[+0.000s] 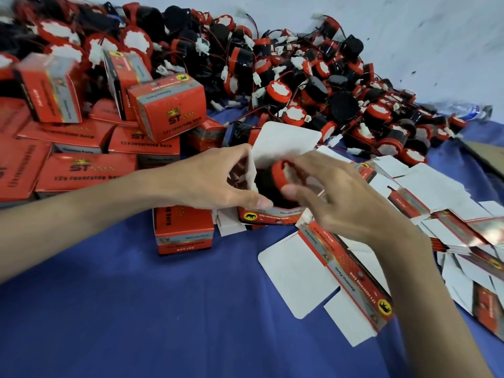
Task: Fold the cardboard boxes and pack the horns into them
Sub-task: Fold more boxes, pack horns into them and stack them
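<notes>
Nearest, a flat unfolded carton (324,279) lies on the blue cloth (163,309). Beyond it the left hand (215,178) grips the open box (270,214) by its side flap, while the right hand (335,195) pinches a red-and-black horn (278,178) in its mouth. Closed boxes (166,105) stack far left; loose horns (327,77) heap behind.

Closed red cardboard box (167,106) atop the pile carried "ST" under a gold crown and "12v reversing horn" below. Flat red box (86,171) in the stack showed the same "ST" and "12v reversing" line. Other print was too blurred to read.
</notes>
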The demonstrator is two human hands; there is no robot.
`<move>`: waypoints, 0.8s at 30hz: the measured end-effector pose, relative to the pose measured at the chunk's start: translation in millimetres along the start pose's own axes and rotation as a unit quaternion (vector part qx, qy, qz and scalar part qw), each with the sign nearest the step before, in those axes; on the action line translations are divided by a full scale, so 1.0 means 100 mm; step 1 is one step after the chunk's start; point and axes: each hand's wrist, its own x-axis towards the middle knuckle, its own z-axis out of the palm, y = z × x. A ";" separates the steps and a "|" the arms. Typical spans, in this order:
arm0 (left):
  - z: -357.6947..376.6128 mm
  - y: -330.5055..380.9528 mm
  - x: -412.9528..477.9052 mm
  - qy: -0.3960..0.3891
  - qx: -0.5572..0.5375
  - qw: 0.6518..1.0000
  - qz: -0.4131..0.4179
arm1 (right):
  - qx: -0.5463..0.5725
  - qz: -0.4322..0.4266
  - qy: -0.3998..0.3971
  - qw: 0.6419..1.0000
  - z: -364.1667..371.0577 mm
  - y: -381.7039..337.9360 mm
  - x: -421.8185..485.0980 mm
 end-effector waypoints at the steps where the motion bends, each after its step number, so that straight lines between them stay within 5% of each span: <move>1: -0.01 0.00 0.00 0.001 -0.002 1.000 -0.002 | 0.045 0.007 0.017 0.999 -0.03 0.03 -0.02; 4: -0.01 -0.01 0.01 0.000 -0.003 1.000 -0.007 | 0.208 0.057 0.066 0.974 -0.09 0.08 -0.06; 7: -0.01 -0.01 0.03 -0.002 -0.010 1.000 -0.010 | 0.238 0.055 0.090 0.966 -0.08 0.09 -0.08; 13: -0.01 -0.03 0.03 0.001 -0.018 1.000 -0.008 | 0.198 0.015 0.103 0.975 -0.07 0.09 -0.04; 19: 0.00 -0.05 0.05 0.005 -0.036 0.999 -0.006 | 0.045 -0.093 0.108 0.989 -0.01 0.08 0.00; 24: 0.01 -0.06 0.07 0.008 -0.043 0.999 -0.006 | -0.008 -0.110 0.046 0.993 0.09 0.00 0.04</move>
